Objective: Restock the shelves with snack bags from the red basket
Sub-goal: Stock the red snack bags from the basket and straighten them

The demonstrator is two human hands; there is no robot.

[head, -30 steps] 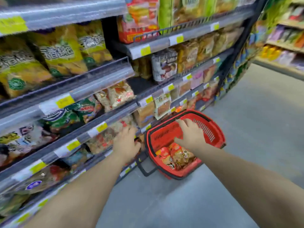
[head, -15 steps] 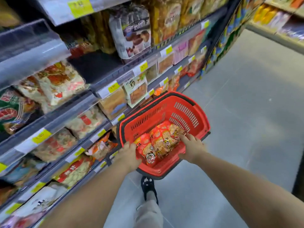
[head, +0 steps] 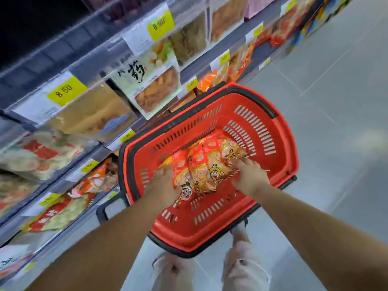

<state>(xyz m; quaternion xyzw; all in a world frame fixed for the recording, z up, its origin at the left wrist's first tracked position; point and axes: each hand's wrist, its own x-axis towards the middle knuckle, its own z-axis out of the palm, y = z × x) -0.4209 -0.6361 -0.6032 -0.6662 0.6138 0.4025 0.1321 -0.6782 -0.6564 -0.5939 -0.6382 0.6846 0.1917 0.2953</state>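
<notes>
A red basket with black rim and handles stands on the grey floor beside the shelves. Several red-and-orange snack bags with cartoon faces lie side by side in its bottom. My left hand is down inside the basket, fingers curled on the left edge of the bags. My right hand is inside too, fingers pressed on the right end of the bags. Whether either hand has a firm hold on a bag is not clear.
Shelves with yellow price tags and packed snack bags run along the left, rising above the basket. Grey tiled floor opens to the right. My legs and shoes are below the basket's near edge.
My left hand left the shelf and both hands went down into the basket onto the snack bags. The view tilted down and closer to the basket.
</notes>
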